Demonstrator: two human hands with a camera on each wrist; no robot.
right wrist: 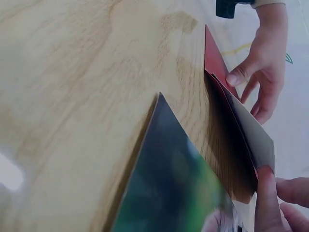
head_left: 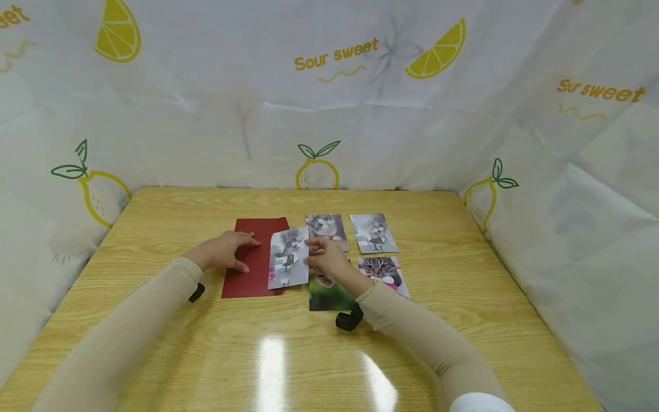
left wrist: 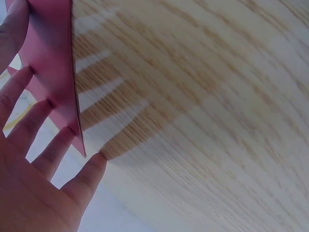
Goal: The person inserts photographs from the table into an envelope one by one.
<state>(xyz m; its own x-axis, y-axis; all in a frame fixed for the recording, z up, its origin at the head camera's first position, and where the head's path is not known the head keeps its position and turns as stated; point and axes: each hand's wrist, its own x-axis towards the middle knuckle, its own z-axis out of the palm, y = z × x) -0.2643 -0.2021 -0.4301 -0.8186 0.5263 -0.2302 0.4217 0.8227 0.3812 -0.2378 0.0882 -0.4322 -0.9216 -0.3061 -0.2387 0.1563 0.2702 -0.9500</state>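
A red folder-like sheet (head_left: 257, 283) lies on the wooden table, its right side bent up a little. My left hand (head_left: 223, 250) rests on its left part, fingers spread and fairly straight; in the left wrist view the fingertips (left wrist: 67, 133) touch the red surface near its edge. Over the right part of the red sheet leans a photo print (head_left: 288, 260) with a grey-and-white picture and pink flowers. My right hand (head_left: 334, 262) pinches this print's right edge between thumb and fingers. From the right wrist, the tilted print (right wrist: 256, 128) stands up off the table.
Several other photo prints lie right of the red sheet: a grey cat (head_left: 323, 226), a pale grey scene (head_left: 373, 232), a tabby (head_left: 381, 269) and a green one (head_left: 329, 300) partly under my right hand. A white lemon-patterned curtain (head_left: 360, 143) borders the table (head_left: 443, 240).
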